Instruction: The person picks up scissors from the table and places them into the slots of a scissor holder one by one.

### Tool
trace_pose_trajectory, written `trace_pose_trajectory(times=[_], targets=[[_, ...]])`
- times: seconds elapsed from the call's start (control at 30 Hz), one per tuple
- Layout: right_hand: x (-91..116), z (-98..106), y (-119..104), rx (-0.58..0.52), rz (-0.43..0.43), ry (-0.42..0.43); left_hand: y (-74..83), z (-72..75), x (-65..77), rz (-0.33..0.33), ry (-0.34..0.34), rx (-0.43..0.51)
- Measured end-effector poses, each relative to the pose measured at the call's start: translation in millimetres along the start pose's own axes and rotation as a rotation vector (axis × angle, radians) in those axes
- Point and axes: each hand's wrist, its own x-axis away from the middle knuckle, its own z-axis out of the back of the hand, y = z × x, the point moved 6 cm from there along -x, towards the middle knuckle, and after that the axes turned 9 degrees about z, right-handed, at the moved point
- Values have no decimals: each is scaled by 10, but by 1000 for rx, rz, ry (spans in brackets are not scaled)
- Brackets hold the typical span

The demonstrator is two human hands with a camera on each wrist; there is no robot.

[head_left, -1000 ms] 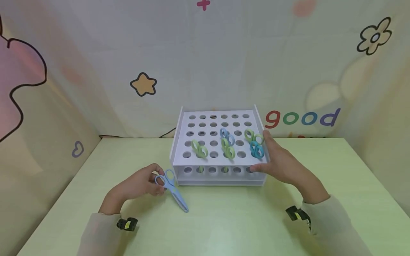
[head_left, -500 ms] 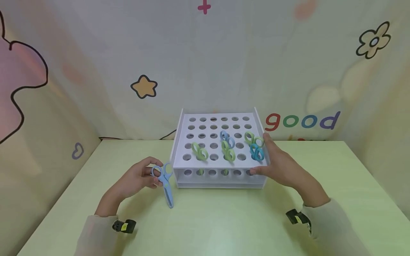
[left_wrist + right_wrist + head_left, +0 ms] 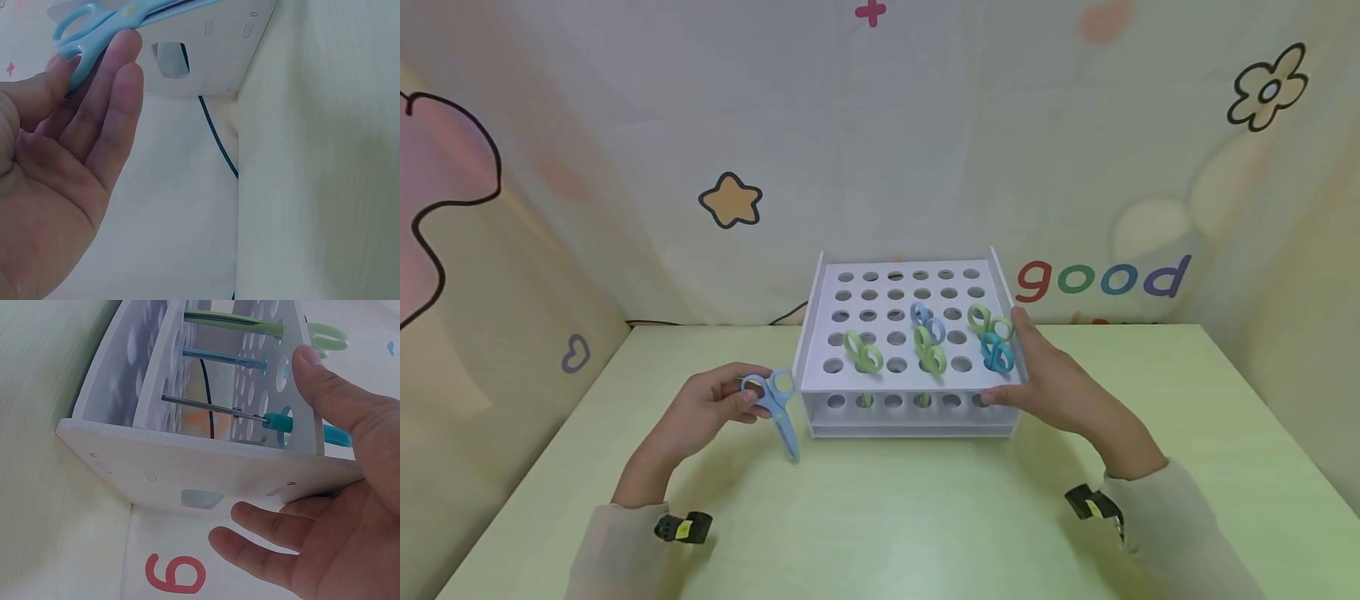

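Observation:
My left hand [image 3: 700, 412] pinches light blue scissors [image 3: 785, 433] by a handle loop between thumb and fingers. The blades slant downward, just left of a white rack [image 3: 812, 379] with rows of round holes. In the left wrist view, the scissors' blades [image 3: 165, 9] overlap the rack's side panel [image 3: 219, 56]. My right hand [image 3: 1067, 387] holds the rack's right side, thumb at the top board's front edge and fingers along the outer panel. Teal scissors [image 3: 276, 420] stand in the rack near that thumb, blades down through the holes.
Handles of other scissors rise from the rack: green scissors [image 3: 862, 354] at left, more green scissors [image 3: 929, 354] and blue scissors [image 3: 927, 321] mid-rack. A pale green table [image 3: 895, 517] lies beneath. Behind hangs a printed curtain [image 3: 880, 167]; a dark cable [image 3: 790, 313] runs behind the rack.
My left hand has lifted the blue scissors up and to the left, and their blades have swung to point more steeply down. My right hand keeps its place on the rack.

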Motion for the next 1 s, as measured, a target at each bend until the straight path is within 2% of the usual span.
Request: trace_pose_trajectory(times=[0.27, 0.77, 1.0], targets=[[0, 13, -2, 1, -8, 1, 82, 24, 14, -33, 56, -18], [3, -16, -1, -16, -13, -4, 217, 78, 87, -30, 176, -80], [7, -5, -4, -20, -18, 0, 296, 113, 106, -69, 241, -93]])
